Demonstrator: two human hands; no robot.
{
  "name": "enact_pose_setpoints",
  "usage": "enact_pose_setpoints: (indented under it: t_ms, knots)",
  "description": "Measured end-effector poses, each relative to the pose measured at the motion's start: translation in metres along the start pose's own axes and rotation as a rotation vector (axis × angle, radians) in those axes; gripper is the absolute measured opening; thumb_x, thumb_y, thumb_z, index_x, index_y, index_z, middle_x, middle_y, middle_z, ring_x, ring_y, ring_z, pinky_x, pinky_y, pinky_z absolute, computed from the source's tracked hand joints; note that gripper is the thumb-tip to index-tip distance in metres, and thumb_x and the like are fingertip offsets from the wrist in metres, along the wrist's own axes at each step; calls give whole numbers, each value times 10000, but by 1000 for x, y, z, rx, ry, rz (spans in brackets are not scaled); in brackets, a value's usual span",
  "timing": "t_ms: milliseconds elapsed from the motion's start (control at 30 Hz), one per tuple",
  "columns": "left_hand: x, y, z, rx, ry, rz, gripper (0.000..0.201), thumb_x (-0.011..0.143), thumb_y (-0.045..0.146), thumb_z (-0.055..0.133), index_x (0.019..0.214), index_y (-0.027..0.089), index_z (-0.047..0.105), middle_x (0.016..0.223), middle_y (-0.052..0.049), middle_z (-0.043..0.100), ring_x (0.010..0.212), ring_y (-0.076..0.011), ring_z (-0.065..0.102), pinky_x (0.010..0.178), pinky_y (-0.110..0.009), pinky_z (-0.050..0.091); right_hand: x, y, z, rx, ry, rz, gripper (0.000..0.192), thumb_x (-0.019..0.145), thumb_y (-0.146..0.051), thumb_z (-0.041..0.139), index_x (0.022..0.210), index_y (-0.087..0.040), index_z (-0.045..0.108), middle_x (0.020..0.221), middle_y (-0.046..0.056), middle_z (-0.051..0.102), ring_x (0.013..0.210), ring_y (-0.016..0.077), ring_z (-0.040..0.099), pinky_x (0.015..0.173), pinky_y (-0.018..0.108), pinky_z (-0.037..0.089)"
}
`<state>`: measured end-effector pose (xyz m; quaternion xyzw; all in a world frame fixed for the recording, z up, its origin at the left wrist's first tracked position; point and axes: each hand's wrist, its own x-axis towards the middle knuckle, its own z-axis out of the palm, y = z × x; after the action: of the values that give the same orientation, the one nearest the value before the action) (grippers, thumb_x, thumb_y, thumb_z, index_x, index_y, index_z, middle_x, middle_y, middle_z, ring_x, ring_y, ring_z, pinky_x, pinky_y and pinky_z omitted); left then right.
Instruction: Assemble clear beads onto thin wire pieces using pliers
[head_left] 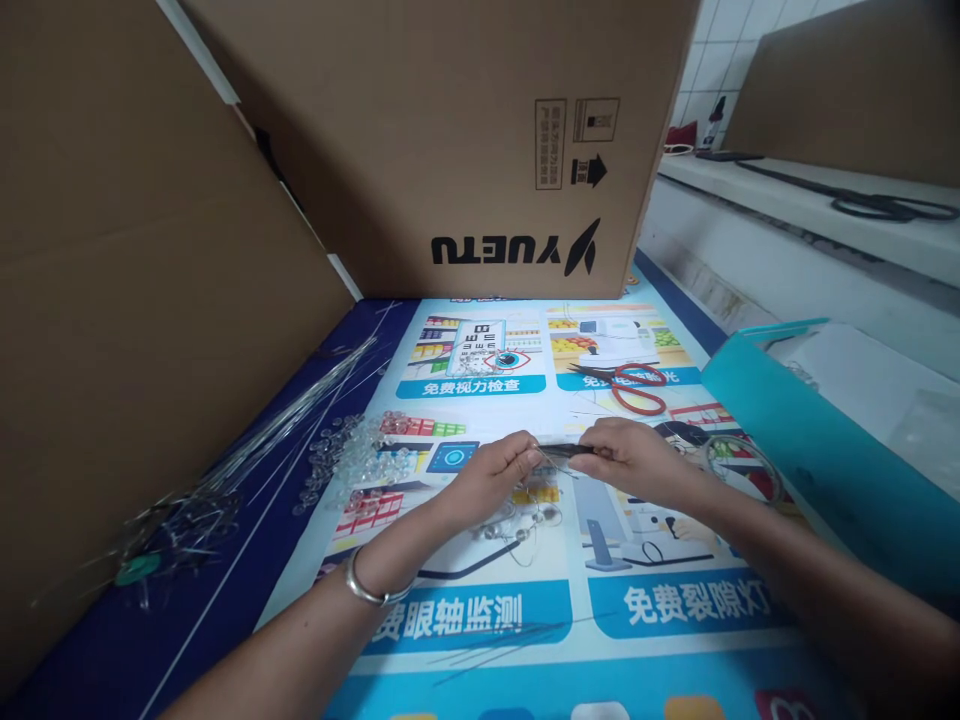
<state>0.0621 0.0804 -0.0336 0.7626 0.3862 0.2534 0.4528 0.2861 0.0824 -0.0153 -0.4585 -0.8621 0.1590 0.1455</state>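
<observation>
We see both hands meeting just above the middle of the desk, which is covered by a printed poster. The left hand comes in from seven o'clock with a metal bangle on the wrist; its fingers are pinched closed on the near end of a thin dark wire. The right hand comes in from four o'clock, and its fingers are closed on the other end of the same wire, so the piece spans the small gap between the two hands, raised a little off the poster. We judge that it is held at both ends this way because it is too thin and springy to steady with one grip.

Directly below the hands lies a short string of clear beads, close enough to reach without shifting the wrists. At nine o'clock sits a loose pile of clear beads, and beyond it, toward eight o'clock, a bundle of long wires fans along the cardboard wall. Red-handled scissors rest at one o'clock, just past the right hand. A teal tray stands at three o'clock, and a big cardboard box closes the desk off at twelve o'clock.
</observation>
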Motion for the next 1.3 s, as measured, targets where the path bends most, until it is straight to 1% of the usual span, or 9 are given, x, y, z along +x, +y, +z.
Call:
enact_pose_setpoints:
  t_ms: [267,367,500,633,767,867,967,1067,1300]
  knots:
    - [0,2,0,290,60,-54,238,895,340,319,733,197,420,670,35,478,630,-123,444,557,-222,293,1,-10,-18,18,-16,50,346,851,-471,420,693,-191,549,690,17,561,654,134,484,532,244,286]
    - [0,3,1,383,83,-54,226,895,330,312,741,202,416,680,30,497,632,-130,460,553,-227,292,2,-13,-23,-64,-19,32,351,853,-468,417,689,-189,555,702,22,576,670,140,495,542,245,290]
    - [0,5,2,427,96,-41,193,891,311,322,764,206,423,708,22,523,640,-136,474,557,-232,295,4,-19,-23,-195,-48,29,368,849,-494,404,766,-194,600,740,42,604,718,162,523,558,250,291]
    - [0,4,3,356,106,-40,203,887,317,338,748,203,433,691,24,514,638,-133,466,562,-231,306,4,-20,-21,-264,-71,54,402,852,-515,381,753,-191,597,741,48,606,717,166,536,554,250,280]
    - [0,1,2,148,154,-75,237,898,354,318,790,203,464,669,29,496,634,-127,464,584,-232,334,1,-15,-16,-249,8,66,394,858,-507,378,729,-187,570,729,41,596,723,164,528,576,252,291]
    - [0,0,2,38,196,-104,268,902,373,300,799,197,474,640,33,473,614,-120,451,593,-234,346,-3,-12,-7,-175,54,20,381,862,-496,383,742,-187,570,735,33,589,712,151,512,597,250,310]
    - [-1,-2,4,-14,227,-135,282,897,393,311,790,193,478,630,35,461,606,-119,440,581,-233,342,-6,-14,4,-119,106,-59,370,859,-487,399,780,-182,594,737,38,579,732,154,503,644,259,329]
    - [-1,-3,6,-54,256,-131,297,892,411,318,790,190,487,638,34,451,618,-122,437,580,-233,342,-8,-16,14,-88,155,-107,364,853,-483,417,820,-175,608,741,48,572,747,163,497,664,269,333]
    - [-1,-5,6,-143,263,-137,311,889,414,312,807,181,502,608,39,404,577,-114,397,546,-230,327,-5,-16,25,-127,154,-126,337,849,-462,435,804,-174,604,721,56,555,732,171,479,675,280,328]
